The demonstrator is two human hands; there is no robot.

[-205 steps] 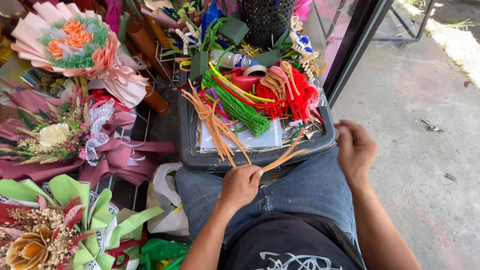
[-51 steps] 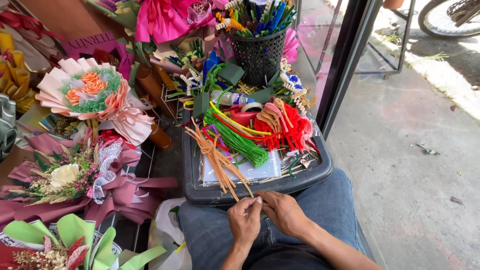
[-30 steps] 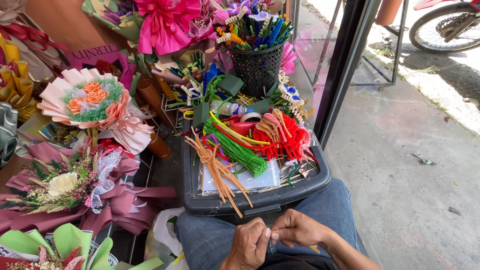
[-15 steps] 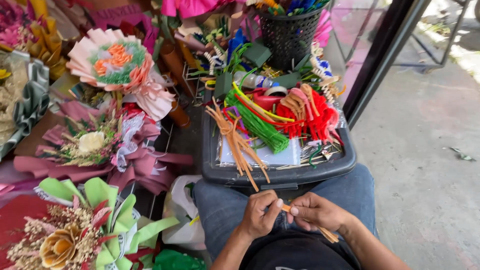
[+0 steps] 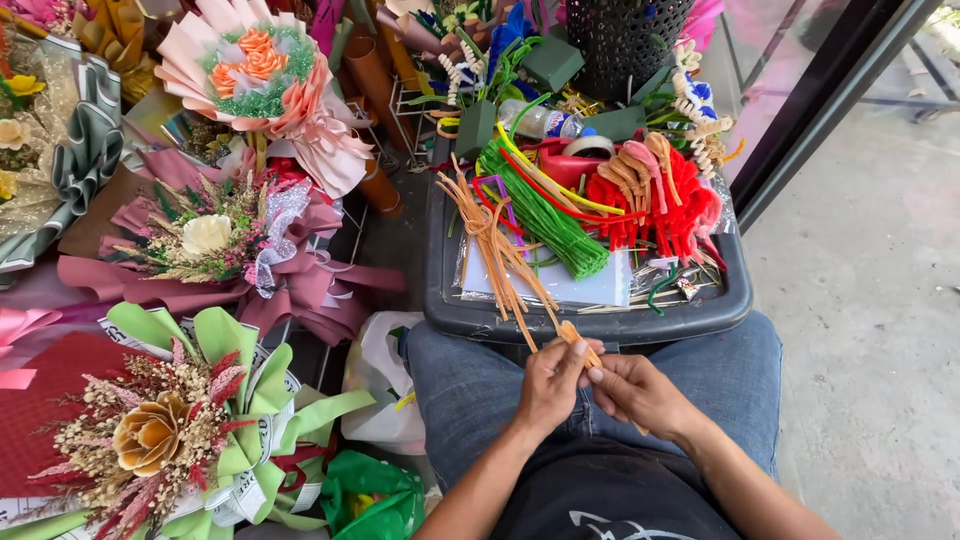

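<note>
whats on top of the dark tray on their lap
On the dark tray: orange stems, green stems, red stems, tape roll and a white sheet. The tray's floor beneath is covered.

Person seen from above, lower centre of frame. Both arms bare from elbow down, no sleeves in view, no watch, rings or gloves on left hand (image 5: 552, 385) or right hand (image 5: 640, 392). Nails short, a thumbnail shows pale. Legs in blue denim jeans (image 5: 470, 385), mid-wash, faded w/ creases at the knees, seam lines faint. Torso in black t-shirt (image 5: 590, 495) at bottom edge, soft folds across the belly, w/ a pale grey print at the hem (only a sliver shows, shape unclear).
</note>
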